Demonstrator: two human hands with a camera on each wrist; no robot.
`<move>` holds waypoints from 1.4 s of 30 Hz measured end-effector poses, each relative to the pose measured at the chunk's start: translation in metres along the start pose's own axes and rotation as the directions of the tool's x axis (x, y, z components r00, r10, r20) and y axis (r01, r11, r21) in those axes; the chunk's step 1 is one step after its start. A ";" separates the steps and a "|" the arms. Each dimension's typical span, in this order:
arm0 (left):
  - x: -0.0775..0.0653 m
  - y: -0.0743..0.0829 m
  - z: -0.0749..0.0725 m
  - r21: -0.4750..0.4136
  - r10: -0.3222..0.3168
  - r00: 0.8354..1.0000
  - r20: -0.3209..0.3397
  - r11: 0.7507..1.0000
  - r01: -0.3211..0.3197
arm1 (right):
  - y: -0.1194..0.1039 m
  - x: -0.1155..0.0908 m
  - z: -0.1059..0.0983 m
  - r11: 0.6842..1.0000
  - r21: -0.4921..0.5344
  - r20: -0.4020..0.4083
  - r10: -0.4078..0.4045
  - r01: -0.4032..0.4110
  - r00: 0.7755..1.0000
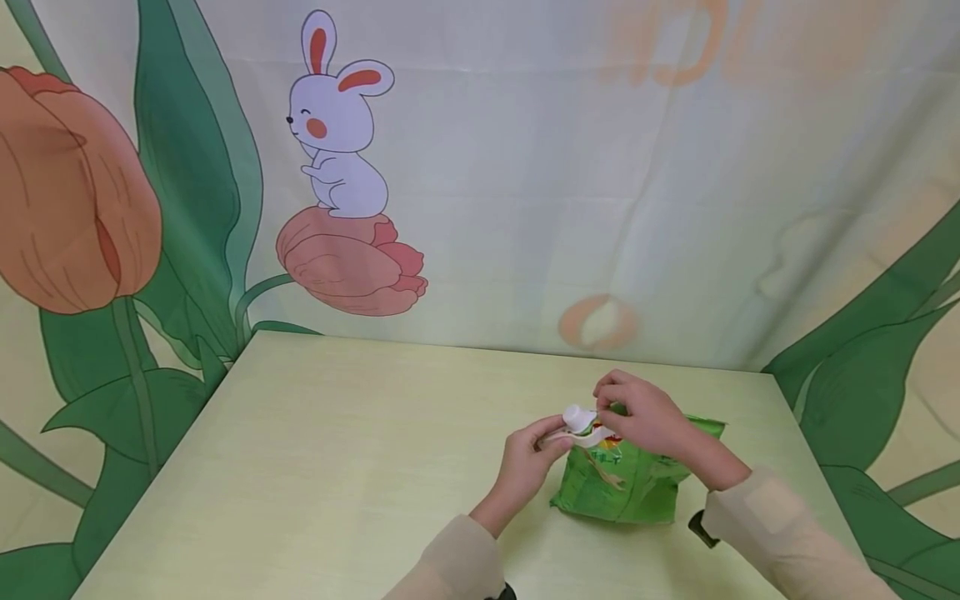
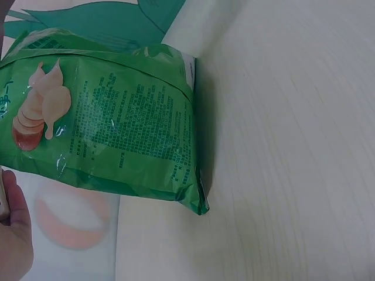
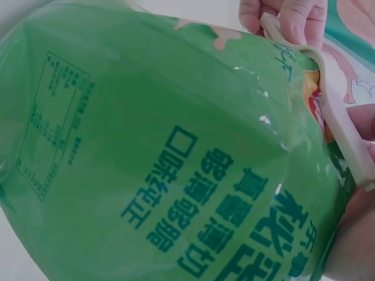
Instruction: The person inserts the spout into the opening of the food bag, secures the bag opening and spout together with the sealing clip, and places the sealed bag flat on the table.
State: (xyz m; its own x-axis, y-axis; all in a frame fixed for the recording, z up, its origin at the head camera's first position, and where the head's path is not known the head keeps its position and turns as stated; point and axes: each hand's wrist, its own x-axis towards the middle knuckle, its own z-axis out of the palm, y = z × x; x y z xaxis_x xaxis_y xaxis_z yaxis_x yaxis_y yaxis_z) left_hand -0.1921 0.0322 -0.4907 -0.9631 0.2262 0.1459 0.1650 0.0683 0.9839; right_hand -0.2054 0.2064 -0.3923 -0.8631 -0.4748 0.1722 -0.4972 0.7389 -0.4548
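Table (image 1: 360, 467) holds green potato-chip pkg (image 1: 637, 487), R of ctr. R hand (image 1: 647, 414) pinches pkg's top edge; L hand (image 1: 522, 462), thumb & fingers closed, grips one end of white spouted bag clip (image 1: 577, 419) along that edge.

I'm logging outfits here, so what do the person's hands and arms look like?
The left hand and right hand are bare, without gloves. Plain beige sleeves reach near the wrists, and a small dark object shows beside each sleeve, too little visible to identify.
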 end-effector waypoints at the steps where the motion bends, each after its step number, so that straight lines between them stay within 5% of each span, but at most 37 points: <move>1: 0.000 0.000 -0.001 -0.011 -0.008 1.000 0.004 1.000 0.008 | 0.000 0.000 0.000 1.000 0.004 0.001 -0.004 0.004 1.000; 10: 0.003 -0.003 -0.006 -0.132 -0.072 0.995 0.067 0.988 0.080 | 0.001 0.000 0.001 0.999 0.033 0.012 -0.017 0.017 1.000; 16: -0.001 0.013 -0.008 -0.205 -0.069 0.995 0.078 0.975 0.084 | 0.000 -0.001 -0.001 1.000 0.025 0.016 -0.013 0.013 1.000; 22: -0.004 0.019 -0.008 -0.215 -0.083 0.994 0.069 0.972 0.096 | -0.001 -0.002 -0.008 0.999 -0.032 0.101 0.017 -0.014 0.995; 29: -0.005 0.022 -0.007 -0.213 -0.090 0.995 0.051 0.972 0.099 | -0.002 -0.005 -0.021 0.986 -0.060 0.280 0.164 -0.154 0.946; 38: 0.004 0.002 -0.004 -0.177 -0.090 0.996 0.027 0.980 0.093 | 0.004 -0.007 -0.024 0.995 -0.023 0.282 0.095 -0.092 0.955; 42: 0.004 -0.001 -0.003 -0.095 -0.055 0.998 0.009 0.994 0.056 | 0.004 -0.007 -0.025 0.997 -0.003 0.273 0.076 -0.078 0.959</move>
State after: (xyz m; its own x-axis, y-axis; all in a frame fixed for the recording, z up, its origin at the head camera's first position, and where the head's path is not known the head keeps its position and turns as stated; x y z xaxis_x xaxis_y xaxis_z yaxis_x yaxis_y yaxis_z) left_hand -0.1964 0.0303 -0.4910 -0.9687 0.2310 0.0907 0.0903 -0.0120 0.9958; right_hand -0.2032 0.2245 -0.3739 -0.8413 -0.5297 -0.1082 -0.4284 0.7752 -0.4642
